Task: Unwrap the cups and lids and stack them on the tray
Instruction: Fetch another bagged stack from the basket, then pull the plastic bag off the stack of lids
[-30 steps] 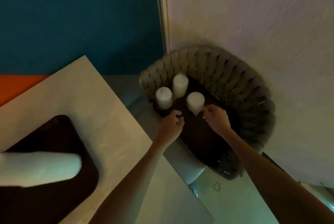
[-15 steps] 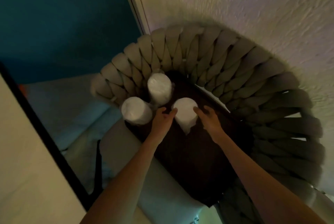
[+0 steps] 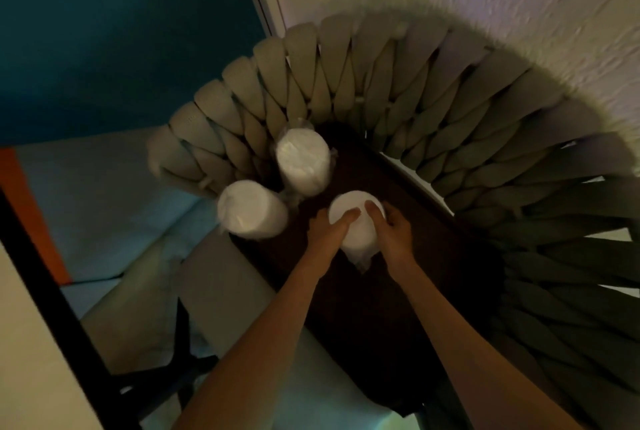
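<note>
White wrapped stack (image 3: 356, 221) gripped between both hands on the dark tray (image 3: 398, 308).

The left hand (image 3: 327, 232) and right hand (image 3: 394, 233) clamp it from either side, thumbs over its round top rim and fingers curled round its flanks. It stands on end with its long axis upright and its flat end towards the camera. The far stack (image 3: 303, 161) and left stack (image 3: 251, 209) stand close beyond it. The braided chair back (image 3: 381, 83) hems the tray's far edges, and bare tray lies open nearer the person.
</note>
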A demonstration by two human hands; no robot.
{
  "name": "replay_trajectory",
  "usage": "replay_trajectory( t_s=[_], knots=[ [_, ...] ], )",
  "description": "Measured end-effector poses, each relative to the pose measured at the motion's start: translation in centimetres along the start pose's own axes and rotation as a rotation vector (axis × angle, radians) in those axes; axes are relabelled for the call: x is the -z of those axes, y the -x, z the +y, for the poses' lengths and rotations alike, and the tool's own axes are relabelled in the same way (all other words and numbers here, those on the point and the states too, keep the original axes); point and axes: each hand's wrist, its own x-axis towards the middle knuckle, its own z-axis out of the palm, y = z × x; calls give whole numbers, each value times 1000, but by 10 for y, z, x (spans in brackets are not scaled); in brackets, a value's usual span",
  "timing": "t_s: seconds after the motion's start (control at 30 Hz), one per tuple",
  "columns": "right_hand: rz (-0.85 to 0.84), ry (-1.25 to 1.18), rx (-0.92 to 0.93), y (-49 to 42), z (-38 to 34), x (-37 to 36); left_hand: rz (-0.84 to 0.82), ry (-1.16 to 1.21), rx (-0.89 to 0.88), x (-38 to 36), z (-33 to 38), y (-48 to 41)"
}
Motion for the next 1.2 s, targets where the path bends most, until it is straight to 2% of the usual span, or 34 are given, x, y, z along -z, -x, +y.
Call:
replay_trajectory(
  t_s=[0.13,0.23,0.4,0.53,0.67,0.77,0.93,1.03,1.2],
  knots=[
    [14,-44,37,34,-13,4,-17,218,31,12,8,38],
    [6,-24,137,73,-34,10,-42,374,4,32,21,76],
    [-127,33,311,160,-82,21,-231,554,-124,82,44,165],
    [-270,86,463,235,-104,23,-267,512,-187,131,40,242],
    [-412,110,537,310,-114,6,-224,463,-253,185,23,312],
    [-469,279,585,352,-109,-11,-120,446,-329,219,1,349],
    [-707,529,528,424,-97,-34,-19,425,-424,271,-49,414],
    [-773,577,497,444,-81,-41,-33,406,-461,289,-74,436],
    [-866,692,510,513,-30,-71,40,270,-466,337,-141,492]
  ],
)
